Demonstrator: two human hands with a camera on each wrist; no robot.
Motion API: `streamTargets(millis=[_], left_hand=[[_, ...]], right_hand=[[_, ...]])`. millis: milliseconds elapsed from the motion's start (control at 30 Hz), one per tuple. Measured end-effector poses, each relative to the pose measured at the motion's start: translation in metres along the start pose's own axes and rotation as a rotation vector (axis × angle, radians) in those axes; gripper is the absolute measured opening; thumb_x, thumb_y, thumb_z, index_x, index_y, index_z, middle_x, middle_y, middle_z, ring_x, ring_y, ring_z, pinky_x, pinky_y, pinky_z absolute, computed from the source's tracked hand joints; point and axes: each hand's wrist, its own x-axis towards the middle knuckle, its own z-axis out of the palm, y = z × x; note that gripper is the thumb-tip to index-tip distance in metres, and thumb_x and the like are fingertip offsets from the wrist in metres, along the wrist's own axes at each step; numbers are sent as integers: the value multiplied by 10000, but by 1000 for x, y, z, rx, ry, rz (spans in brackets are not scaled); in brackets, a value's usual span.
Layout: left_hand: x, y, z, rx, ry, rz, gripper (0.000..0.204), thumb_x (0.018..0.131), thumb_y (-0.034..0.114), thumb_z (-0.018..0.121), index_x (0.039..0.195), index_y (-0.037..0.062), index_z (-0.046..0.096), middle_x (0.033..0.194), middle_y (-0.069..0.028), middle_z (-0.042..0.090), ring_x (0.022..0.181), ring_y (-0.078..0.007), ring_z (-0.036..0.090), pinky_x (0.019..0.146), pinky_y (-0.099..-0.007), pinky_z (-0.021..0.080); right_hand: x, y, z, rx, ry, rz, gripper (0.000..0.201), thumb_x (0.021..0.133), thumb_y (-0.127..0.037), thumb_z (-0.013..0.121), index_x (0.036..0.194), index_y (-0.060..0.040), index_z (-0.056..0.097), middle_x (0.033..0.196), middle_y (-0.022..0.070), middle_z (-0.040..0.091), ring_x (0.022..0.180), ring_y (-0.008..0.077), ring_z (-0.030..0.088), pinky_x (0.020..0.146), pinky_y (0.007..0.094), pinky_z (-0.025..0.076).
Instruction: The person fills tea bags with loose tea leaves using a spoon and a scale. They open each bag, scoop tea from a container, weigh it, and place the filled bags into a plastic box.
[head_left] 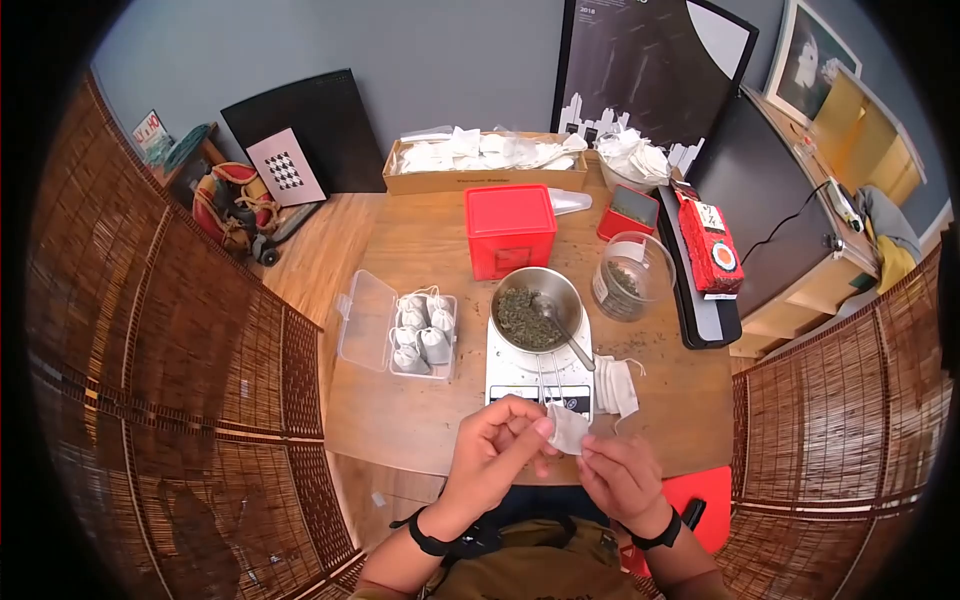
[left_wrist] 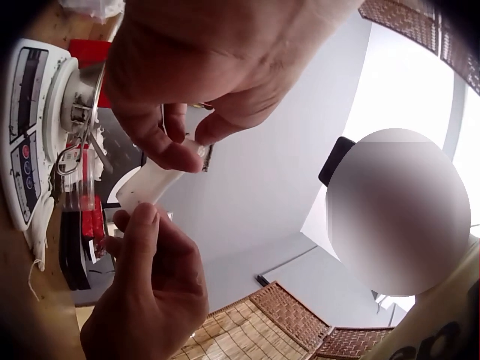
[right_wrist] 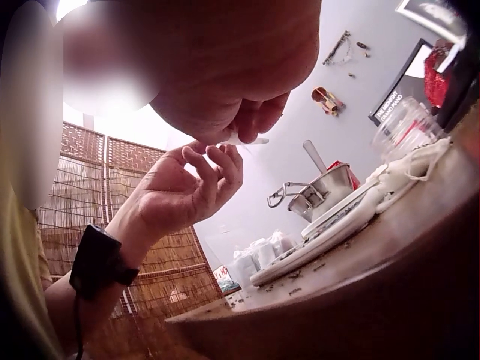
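A small white cloth pouch (head_left: 569, 428) is stretched between both hands above the table's front edge. My left hand (head_left: 492, 452) pinches one end between thumb and fingers. The other end is pinched by the thumb and fingertips of my right hand (head_left: 622, 474). In the left wrist view the pouch (left_wrist: 142, 184) looks flat. Just beyond the hands stands a white kitchen scale (head_left: 510, 368). A steel pot (head_left: 571, 290) with dried green leaves and a spoon (head_left: 570, 337) sits on it. Several flat pouches with drawstrings (head_left: 615, 385) lie right of the scale.
Left, an open clear box (head_left: 366, 345) holds several filled drawstring pouches (head_left: 436, 346). Behind the pot stand a red canister (head_left: 510, 225) and a cardboard box (head_left: 480, 180) of white pouches. To the right are a clear jar (head_left: 610, 300) and a red packet (head_left: 705, 240).
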Motion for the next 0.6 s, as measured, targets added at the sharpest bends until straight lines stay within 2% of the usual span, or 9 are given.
streamTargets(millis=[67,200,300,367,400,467,600], left_hand=[[2,3,3,7,12,-23,67,1076,35,661,1118,-15,672,1018,-83,741,846,-123,710,652,-247,570],[4,2,2,-19,22,-40,84,1069,6,651,1150,-10,663,1014,-86,737,843,-122,713,653,-248,571],[7,10,13,-38,61,-16,172,1051,-44,637,1219,-9,648,1024,-87,732,861,-118,717,656,-245,574],[8,14,18,23,107,19,301,1009,-111,619,1292,-9,629,1049,-94,719,784,-128,717,608,-252,573],[7,14,12,23,107,19,301,1009,-111,619,1292,-9,629,1049,-94,719,784,-128,717,608,-252,573],[6,13,-2,249,-45,-72,366,983,-144,622,1324,-14,647,1079,-99,722,790,-122,716,621,-232,570],[4,11,7,300,54,-12,316,977,-131,671,1274,-27,700,1111,-105,728,817,-110,720,638,-224,575]], right_hand=[[0,1,1,11,-2,3,265,800,18,880,1015,-22,731,1174,112,757,851,249,736,665,352,542],[-2,1,2,34,5,55,263,800,23,877,1014,-14,729,1156,123,764,874,261,748,692,358,570],[-4,1,3,66,31,135,264,803,28,873,1020,-8,727,1141,135,769,880,275,752,723,367,593],[-5,1,4,87,49,183,266,806,31,869,1027,-5,725,1133,141,771,880,282,753,738,371,603],[-3,3,4,104,56,193,279,807,27,870,1044,-5,726,1141,151,767,893,292,751,758,377,605],[4,5,3,122,62,202,292,808,24,872,1060,-5,727,1149,162,762,906,303,748,779,382,608],[23,-4,-4,121,85,221,334,792,-25,903,1081,-8,735,1124,165,736,912,321,725,783,384,591]])
